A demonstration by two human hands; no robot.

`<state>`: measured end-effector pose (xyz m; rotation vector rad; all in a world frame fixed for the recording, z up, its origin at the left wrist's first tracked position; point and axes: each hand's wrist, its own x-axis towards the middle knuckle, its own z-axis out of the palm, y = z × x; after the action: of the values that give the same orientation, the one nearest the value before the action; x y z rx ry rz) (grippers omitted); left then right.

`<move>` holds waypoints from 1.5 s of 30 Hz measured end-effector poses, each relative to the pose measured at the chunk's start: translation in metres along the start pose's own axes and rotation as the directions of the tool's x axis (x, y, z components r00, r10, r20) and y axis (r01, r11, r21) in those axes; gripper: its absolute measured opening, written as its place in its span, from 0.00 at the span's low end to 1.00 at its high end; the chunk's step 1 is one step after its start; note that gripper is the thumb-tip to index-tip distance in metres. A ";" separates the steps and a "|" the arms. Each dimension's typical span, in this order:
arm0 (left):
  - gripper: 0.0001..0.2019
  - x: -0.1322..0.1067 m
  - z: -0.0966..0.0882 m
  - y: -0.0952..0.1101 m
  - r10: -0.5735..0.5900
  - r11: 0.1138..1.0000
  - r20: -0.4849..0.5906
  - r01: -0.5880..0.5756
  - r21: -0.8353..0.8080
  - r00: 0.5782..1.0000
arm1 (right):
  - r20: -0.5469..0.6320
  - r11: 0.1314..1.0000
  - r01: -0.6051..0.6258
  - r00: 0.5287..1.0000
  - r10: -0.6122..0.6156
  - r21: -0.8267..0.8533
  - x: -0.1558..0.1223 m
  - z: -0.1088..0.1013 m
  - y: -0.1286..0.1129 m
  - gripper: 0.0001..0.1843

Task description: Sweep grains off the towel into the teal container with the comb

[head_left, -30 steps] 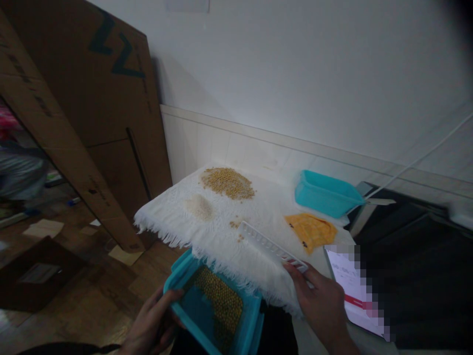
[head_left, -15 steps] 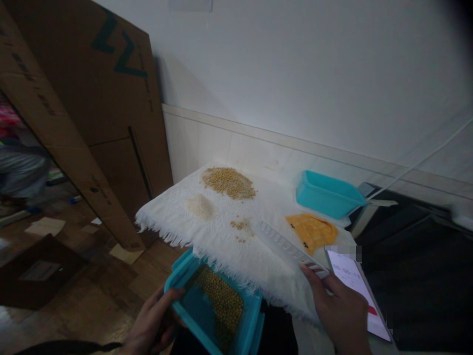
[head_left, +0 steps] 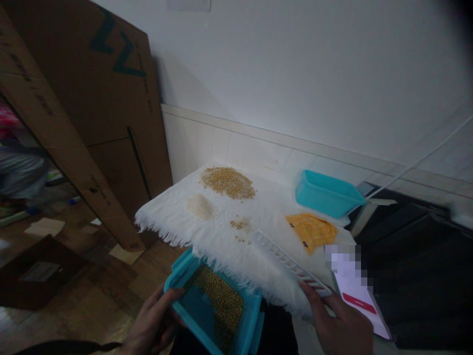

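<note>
My left hand (head_left: 157, 315) grips the near left rim of a turquoise plastic bin (head_left: 254, 320), thumb over the edge. Inside it, soybeans (head_left: 225, 298) cover the right and far part of the floor. My right hand (head_left: 342, 318) is closed around one end of a white slotted plastic strip (head_left: 284, 261). The strip's far end lies low over the white fringed cloth (head_left: 240, 256), close to a small scatter of soybeans (head_left: 240, 225). Farther back are a larger heap of soybeans (head_left: 227, 181) mixed with pale grains and a pile of white grains (head_left: 201, 206).
A second turquoise bin (head_left: 328, 195) stands at the back right of the table, behind a yellow cloth (head_left: 312, 230). A phone or tablet (head_left: 360, 296) lies beside my right hand. On the left, a tall cardboard box (head_left: 111, 113) stands against the wall (head_left: 295, 74).
My right hand has drawn the slotted strip slightly toward me and down. My left hand and the bin have stayed in place.
</note>
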<state>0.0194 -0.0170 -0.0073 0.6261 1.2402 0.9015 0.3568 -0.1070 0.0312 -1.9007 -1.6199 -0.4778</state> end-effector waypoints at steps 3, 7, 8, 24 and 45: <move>0.21 -0.001 0.002 0.003 -0.007 1.000 0.001 0.007 -0.009 1.000 | -0.003 0.999 0.000 1.000 0.000 -0.048 -0.004 -0.007 -0.002 0.24; 0.22 -0.004 0.005 0.005 0.021 1.000 -0.002 -0.021 -0.018 1.000 | 0.007 0.993 0.022 1.000 -0.021 -0.116 -0.006 -0.013 -0.003 0.27; 0.22 -0.004 0.005 0.005 0.023 1.000 -0.001 -0.023 -0.013 1.000 | 0.020 0.991 0.046 0.999 -0.044 -0.124 -0.007 -0.013 -0.003 0.27; 0.21 -0.003 0.002 0.004 0.002 1.000 0.032 -0.001 -0.011 0.999 | -0.155 0.979 0.123 0.983 -0.098 0.162 0.037 0.010 -0.028 0.24; 0.23 0.002 -0.001 0.000 0.024 0.999 -0.015 -0.023 0.033 1.000 | -0.110 0.918 0.248 0.968 -0.225 0.310 0.056 0.004 -0.051 0.21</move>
<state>0.0187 -0.0156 -0.0080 0.6626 1.2659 0.9082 0.3175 -0.0577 0.0731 -1.4405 -1.7684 -0.3480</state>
